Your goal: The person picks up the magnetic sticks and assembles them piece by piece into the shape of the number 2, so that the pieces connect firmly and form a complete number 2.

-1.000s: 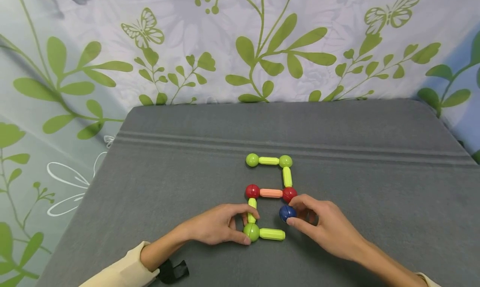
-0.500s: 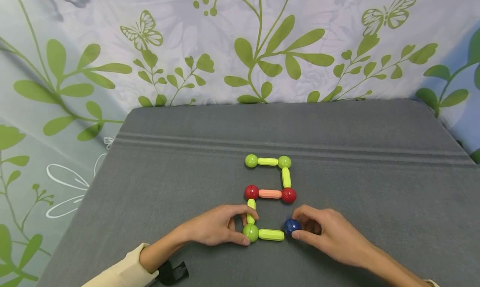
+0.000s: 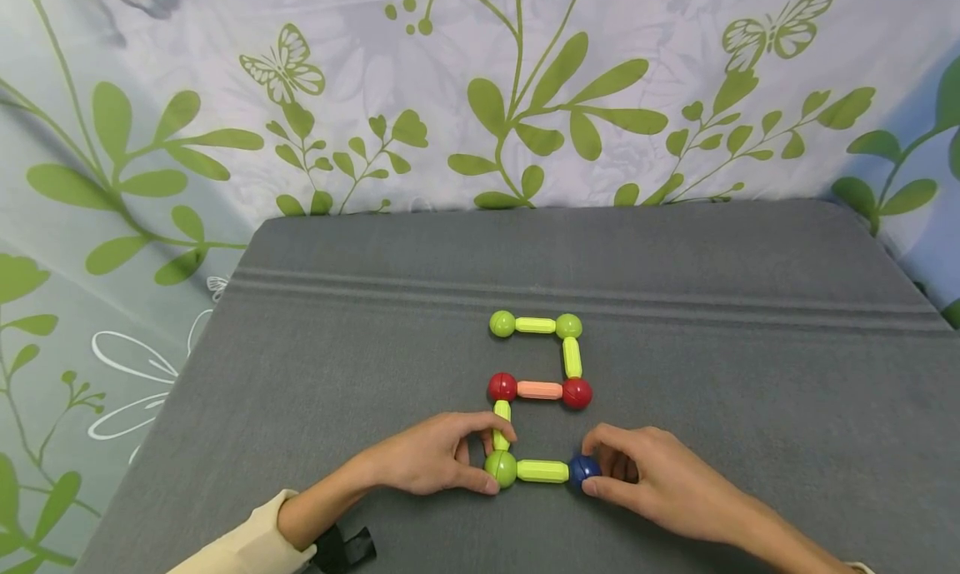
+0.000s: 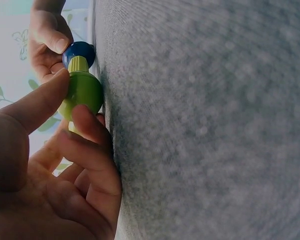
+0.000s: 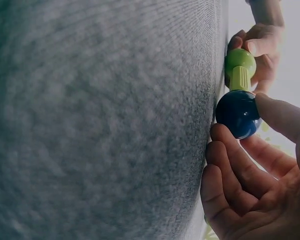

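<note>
On the grey cloth lies a chain of balls and short rods. My left hand (image 3: 431, 455) grips the green ball (image 3: 501, 468) at its near left corner, the index finger reaching over the upright yellow-green rod. A yellow-green rod (image 3: 543, 471) runs right from that ball and touches a blue ball (image 3: 582, 471). Thumb and fingers of my right hand (image 3: 660, 478) pinch the blue ball, as the right wrist view also shows. Farther off, a salmon rod (image 3: 540, 390) joins a red ball (image 3: 502, 386) and another red ball (image 3: 577, 393).
Two smaller-looking green balls, one the far left ball (image 3: 502, 323), end the far yellow-green rod (image 3: 536, 325). The grey table (image 3: 360, 349) has ridges in its cloth toward the back. A leaf-patterned curtain (image 3: 420, 82) hangs behind it. A black strap piece (image 3: 345, 549) sits by my left wrist.
My right hand has brought the blue ball toward me, from beside the near red ball to the right end of the near rod. My left hand keeps its place on the green ball.
</note>
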A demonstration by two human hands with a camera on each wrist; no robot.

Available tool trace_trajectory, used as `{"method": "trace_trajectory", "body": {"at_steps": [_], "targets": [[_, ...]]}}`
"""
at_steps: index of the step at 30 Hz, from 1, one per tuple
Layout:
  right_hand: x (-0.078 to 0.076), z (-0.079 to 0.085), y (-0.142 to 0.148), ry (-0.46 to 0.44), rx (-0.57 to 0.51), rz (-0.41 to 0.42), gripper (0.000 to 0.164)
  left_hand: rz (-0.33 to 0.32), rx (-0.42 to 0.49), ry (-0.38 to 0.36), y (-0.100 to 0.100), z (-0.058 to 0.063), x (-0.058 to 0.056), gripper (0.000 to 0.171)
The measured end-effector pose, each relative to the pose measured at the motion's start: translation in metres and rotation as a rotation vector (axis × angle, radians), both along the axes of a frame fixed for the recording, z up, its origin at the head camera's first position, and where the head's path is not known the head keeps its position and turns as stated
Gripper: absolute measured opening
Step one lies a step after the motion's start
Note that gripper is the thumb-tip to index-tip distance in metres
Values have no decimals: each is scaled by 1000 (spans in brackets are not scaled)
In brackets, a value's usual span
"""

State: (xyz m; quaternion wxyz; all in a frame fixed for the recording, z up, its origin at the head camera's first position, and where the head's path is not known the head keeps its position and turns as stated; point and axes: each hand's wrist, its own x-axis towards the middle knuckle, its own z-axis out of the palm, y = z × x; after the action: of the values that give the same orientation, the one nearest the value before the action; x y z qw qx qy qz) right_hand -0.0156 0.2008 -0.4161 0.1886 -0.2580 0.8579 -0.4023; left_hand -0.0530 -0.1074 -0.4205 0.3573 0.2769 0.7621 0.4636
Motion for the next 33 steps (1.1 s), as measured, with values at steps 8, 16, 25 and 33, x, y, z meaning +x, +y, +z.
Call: {"method": "trace_trajectory", "body": {"at_steps": [8, 16, 25, 33], "targets": [[0, -1, 0, 0, -4, 4, 20, 3, -1, -3, 0, 0, 0, 42], [0, -2, 0, 1, 6, -4, 21, 3, -1, 0, 0, -1, -1, 43], [-1, -1, 0, -9, 8, -2, 22, 2, -7, 13, 1, -1, -1, 44], [-1, -1, 0, -25, 20, -6, 24, -20, -10, 46, 0, -1, -1, 45]]}}
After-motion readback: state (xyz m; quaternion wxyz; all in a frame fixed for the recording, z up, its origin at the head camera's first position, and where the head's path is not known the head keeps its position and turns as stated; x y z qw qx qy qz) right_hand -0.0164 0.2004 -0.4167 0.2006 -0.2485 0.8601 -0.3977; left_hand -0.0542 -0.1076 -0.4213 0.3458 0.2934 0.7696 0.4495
